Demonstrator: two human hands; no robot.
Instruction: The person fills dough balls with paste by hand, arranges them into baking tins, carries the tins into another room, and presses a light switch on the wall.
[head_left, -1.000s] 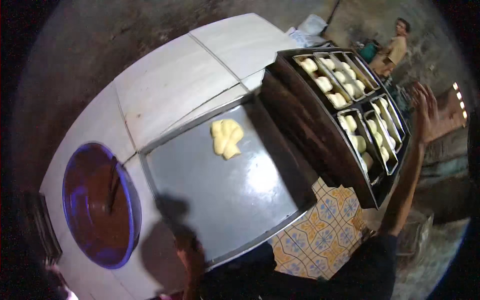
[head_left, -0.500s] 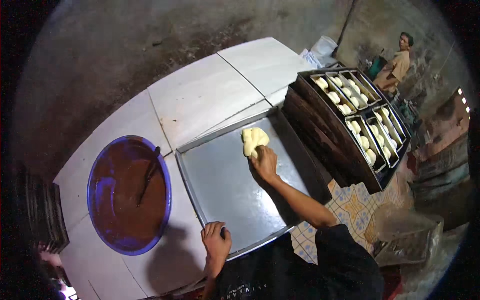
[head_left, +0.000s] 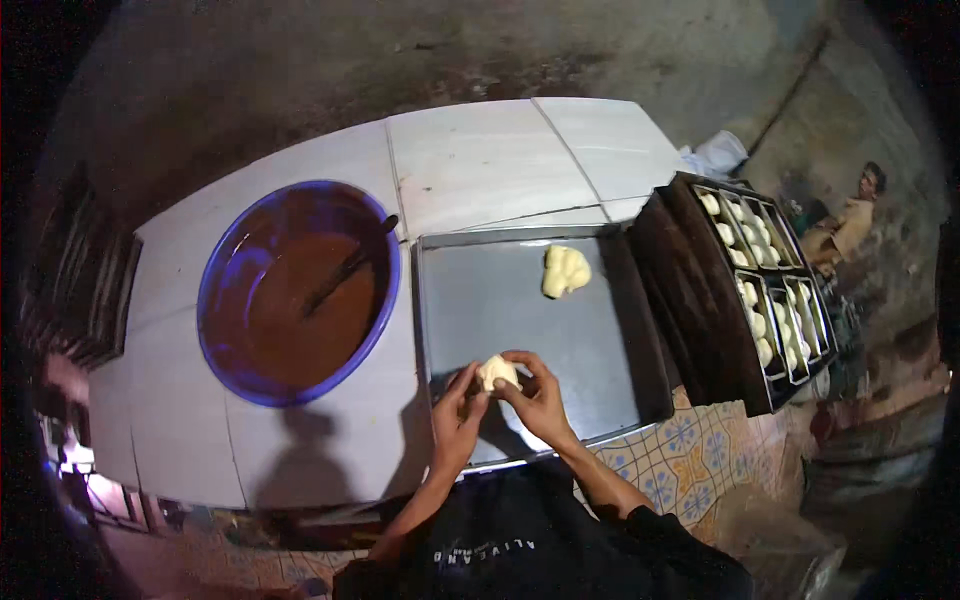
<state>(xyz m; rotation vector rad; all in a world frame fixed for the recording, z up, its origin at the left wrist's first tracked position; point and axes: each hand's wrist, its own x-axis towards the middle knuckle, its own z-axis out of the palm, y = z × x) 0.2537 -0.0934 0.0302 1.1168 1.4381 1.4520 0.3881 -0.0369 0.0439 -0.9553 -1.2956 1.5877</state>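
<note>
A small piece of pale yellow dough [head_left: 497, 373] is held between both hands above the near part of a large metal tray [head_left: 470, 290]. My left hand [head_left: 457, 415] grips its left side, fingers bent around it. From the other side my right hand [head_left: 537, 400] holds it too, the thumb pressed against its near face. Farther back on the tray lies a bigger lump of dough [head_left: 567, 271] of the same colour, apart from both hands.
Left of the tray, a purple basin [head_left: 390, 300] of brown liquid with a dark-handled tool [head_left: 340, 278] stands on the white tiled table [head_left: 490, 150]. To the right, dark stacked trays [head_left: 690, 290] carry loaf tins [head_left: 775, 315] of dough balls. Another person [head_left: 848, 225] is beyond them.
My right hand has pulled back from the big dough lump with a small piece. My left hand has left the tray's near rim and joined it on the piece. The view has shifted.
</note>
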